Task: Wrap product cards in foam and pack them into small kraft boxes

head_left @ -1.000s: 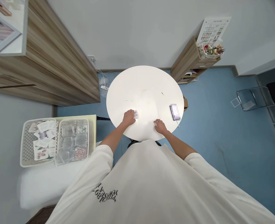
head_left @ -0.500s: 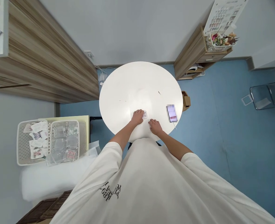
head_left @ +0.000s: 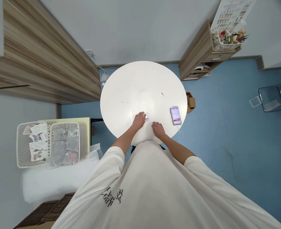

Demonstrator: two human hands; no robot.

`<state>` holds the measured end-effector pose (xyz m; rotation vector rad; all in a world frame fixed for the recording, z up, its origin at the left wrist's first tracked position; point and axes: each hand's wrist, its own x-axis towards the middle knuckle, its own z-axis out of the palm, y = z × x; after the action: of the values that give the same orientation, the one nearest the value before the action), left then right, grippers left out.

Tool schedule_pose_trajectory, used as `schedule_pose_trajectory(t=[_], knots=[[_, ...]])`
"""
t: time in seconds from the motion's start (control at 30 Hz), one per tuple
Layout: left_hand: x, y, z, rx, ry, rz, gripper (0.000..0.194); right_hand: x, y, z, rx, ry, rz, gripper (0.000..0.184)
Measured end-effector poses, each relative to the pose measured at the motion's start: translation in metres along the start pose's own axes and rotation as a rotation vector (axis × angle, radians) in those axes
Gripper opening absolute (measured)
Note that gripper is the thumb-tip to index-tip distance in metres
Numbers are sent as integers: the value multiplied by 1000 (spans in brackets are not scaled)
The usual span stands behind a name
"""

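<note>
My left hand (head_left: 139,120) rests on the white round table with its fingers bent, gripping the left side of a small clear case (head_left: 147,116). Small dark and pinkish shapes show inside the case, too small to name. The fingers cover part of its left edge. Just right of and nearer than the case, my right hand (head_left: 158,129) lies on the table, apart from it. Its fingers are loosely curved with the tips on the tabletop, and I see nothing in them. Farther right lies a phone (head_left: 175,115) with a lit, blurred screen and a white cable.
Around me are the round table (head_left: 142,74), a wooden cabinet (head_left: 50,54) on the left, and white baskets (head_left: 78,127) with clear boxes and cards. A low cabinet (head_left: 202,57) with a flower basket (head_left: 229,46), a cardboard box (head_left: 190,102) and a metal-framed chair (head_left: 271,98) stand right.
My left hand and the clear case have shifted very slightly left, and the view has moved a little. My right hand and the phone stay where they were.
</note>
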<state>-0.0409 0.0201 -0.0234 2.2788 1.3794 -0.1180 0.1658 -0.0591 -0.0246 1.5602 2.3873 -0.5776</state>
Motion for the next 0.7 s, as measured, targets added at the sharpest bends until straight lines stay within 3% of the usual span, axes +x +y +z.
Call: schedule_pose_trajectory(t=[0.2,0.37,0.47,0.63,0.7], knots=[[-2,1,-3,-19,-19,-7,50,1,-3,2,-35,-4,14,33],[-21,-1,-7,-24,4,-15,49,4,-8,-2,-32,-32,43,32],[-38,-3,-10,-66,-10,-58,52,10,-10,-13,10,-51,59,30],[-56,-4,-12,-81,-66,-30,74,26,1,-42,188,-57,135,17],[-56,-4,-12,-56,-100,-46,66,31,8,-51,303,-62,191,16]])
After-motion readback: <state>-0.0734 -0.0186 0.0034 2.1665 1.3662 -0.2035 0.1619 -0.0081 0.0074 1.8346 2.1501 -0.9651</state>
